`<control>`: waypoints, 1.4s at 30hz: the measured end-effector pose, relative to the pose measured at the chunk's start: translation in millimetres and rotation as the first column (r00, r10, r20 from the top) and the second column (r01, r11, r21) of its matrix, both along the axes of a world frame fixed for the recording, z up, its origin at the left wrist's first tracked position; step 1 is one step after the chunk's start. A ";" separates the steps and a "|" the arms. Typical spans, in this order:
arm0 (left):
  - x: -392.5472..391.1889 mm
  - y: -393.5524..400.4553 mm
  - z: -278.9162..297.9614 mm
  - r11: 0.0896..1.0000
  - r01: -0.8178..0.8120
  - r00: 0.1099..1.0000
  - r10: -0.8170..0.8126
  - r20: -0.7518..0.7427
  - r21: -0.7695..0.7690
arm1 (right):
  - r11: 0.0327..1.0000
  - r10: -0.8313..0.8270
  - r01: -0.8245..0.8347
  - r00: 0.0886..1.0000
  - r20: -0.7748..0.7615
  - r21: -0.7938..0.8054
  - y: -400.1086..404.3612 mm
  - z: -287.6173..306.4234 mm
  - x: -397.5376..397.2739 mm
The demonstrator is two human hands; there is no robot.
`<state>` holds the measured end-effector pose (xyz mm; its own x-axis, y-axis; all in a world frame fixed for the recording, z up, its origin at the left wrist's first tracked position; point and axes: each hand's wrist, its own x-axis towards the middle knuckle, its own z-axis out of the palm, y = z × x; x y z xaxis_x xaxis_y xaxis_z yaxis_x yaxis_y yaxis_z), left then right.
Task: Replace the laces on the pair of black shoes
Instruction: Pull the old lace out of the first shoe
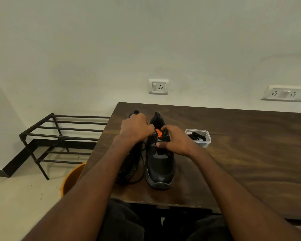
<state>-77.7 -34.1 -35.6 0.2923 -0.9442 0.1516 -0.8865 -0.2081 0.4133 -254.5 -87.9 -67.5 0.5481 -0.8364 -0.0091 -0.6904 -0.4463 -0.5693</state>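
Two black shoes [159, 164] stand side by side, toes toward the person, laces [152, 141] loosened.

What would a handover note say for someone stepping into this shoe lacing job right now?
Left hand: fingers curled at the lace near the top eyelets of the right-hand shoe.
Right hand: fingers curled on the same shoe's tongue area, thumb across the lacing.
Both black shoes stand toe toward you on the wooden table; the left-hand shoe is mostly hidden under the left forearm, with loose lace trailing beside it.
Clear plastic tub to the right holds more black laces.
Done: unclear how far lacing has got.
Left: finish this shoe, then check the other.
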 end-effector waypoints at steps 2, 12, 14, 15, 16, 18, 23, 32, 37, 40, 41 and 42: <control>-1.3 -0.8 -1.9 0.999 -0.043 0.997 0.044 0.062 -0.022 | 0.990 -0.016 0.017 1.000 0.009 -0.142 -0.7 -1.9 4.6; 2.4 -3.9 -18.8 0.914 0.334 0.938 -0.299 -0.177 0.229 | 0.947 -0.088 0.043 0.988 -0.129 -0.317 2.6 -5.8 23.0; 3.3 -4.3 -20.4 0.926 0.309 0.944 -0.271 -0.186 0.217 | 0.961 -0.101 0.102 0.995 0.018 -0.255 0.7 -4.5 20.3; 3.2 -3.8 -20.6 0.931 0.302 0.945 -0.264 -0.192 0.206 | 0.966 -0.122 0.138 0.989 0.085 -0.218 0.0 -3.2 17.8; 3.1 -4.8 -21.8 0.933 0.303 0.943 -0.263 -0.204 0.196 | 0.966 -0.163 0.187 0.977 0.140 -0.180 -1.0 -1.7 13.7; 4.2 -5.2 -22.4 0.932 0.309 0.936 -0.263 -0.233 0.191 | 0.948 -0.273 0.301 0.936 0.222 -0.103 -3.6 1.3 3.6; 9.1 -3.5 -22.8 0.934 0.299 0.929 -0.238 -0.284 0.195 | 0.954 -0.231 0.266 0.947 0.224 -0.141 -1.6 5.3 -11.5; 3.0 -1.0 -23.2 0.944 0.282 0.946 -0.244 -0.212 0.173 | 0.958 -0.032 0.001 0.994 -0.102 -0.287 2.6 -3.4 13.8; 1.9 -3.9 -22.8 0.945 0.269 0.951 -0.230 -0.208 0.186 | 0.989 -0.110 0.119 0.989 0.103 -0.086 -2.7 11.8 -13.8; 1.2 -4.5 -21.8 0.939 0.271 0.949 -0.225 -0.220 0.210 | 0.979 -0.172 0.184 0.977 0.127 -0.090 -1.4 14.0 -23.0; 1.5 -4.6 -21.6 0.938 0.274 0.948 -0.226 -0.225 0.210 | 0.974 -0.185 0.201 0.972 0.148 -0.107 -1.7 12.7 -21.4; 2.1 -4.3 -21.9 0.938 0.275 0.947 -0.227 -0.226 0.209 | 0.970 -0.180 0.200 0.973 0.145 -0.139 -1.5 11.7 -18.0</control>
